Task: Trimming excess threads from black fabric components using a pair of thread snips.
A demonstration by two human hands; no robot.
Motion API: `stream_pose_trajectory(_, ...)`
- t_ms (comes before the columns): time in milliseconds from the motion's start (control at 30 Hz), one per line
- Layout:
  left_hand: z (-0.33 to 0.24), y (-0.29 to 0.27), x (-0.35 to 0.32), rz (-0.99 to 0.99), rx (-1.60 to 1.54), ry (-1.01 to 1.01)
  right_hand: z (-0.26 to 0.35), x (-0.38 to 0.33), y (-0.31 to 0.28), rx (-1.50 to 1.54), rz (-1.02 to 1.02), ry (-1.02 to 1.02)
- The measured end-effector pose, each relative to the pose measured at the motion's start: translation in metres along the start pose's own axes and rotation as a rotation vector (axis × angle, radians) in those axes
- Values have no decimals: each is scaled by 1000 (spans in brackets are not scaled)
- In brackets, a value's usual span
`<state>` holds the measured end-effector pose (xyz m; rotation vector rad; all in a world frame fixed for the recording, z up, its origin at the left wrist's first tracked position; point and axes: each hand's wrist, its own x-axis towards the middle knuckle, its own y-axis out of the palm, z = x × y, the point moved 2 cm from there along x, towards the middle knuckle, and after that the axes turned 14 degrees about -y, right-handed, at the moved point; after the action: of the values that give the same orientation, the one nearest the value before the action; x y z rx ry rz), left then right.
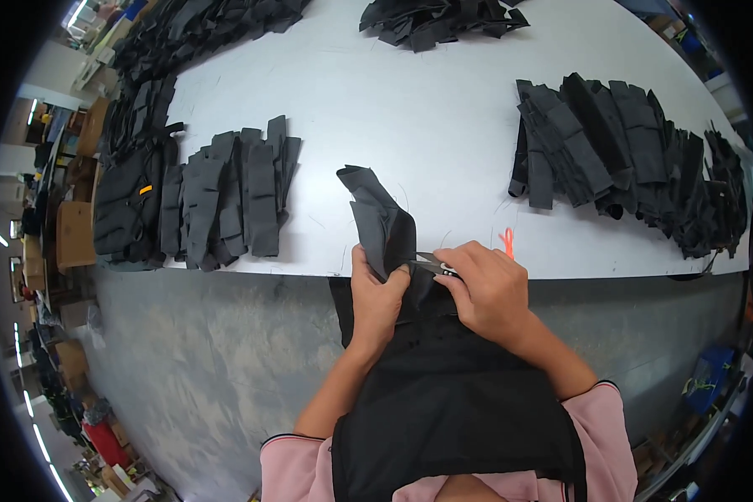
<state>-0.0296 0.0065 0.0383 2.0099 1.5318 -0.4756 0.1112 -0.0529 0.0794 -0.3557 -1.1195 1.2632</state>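
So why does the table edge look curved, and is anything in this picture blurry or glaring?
Head view: the fisheye lens bends the white table edge and leaves black corners. Light is even and soft, with faint shadows under the black fabric stacks and no strong glare. The left hand and right hand look sharp; the rim clutter is smeared.

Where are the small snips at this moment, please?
In the head view, the small snips are in the right hand, at the near edge of the white table, blades touching the black fabric piece held by the left hand.

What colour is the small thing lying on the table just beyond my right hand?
Bright orange, clearest in the head view.
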Motion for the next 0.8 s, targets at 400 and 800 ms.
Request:
stream_pose_trajectory(400,4,-3,2,-64,94,67,5,5,13,-167,94,-125)
stream_pose_trajectory(800,9,-9,13,169,-218,-146,-5,1,22,707,-209,518)
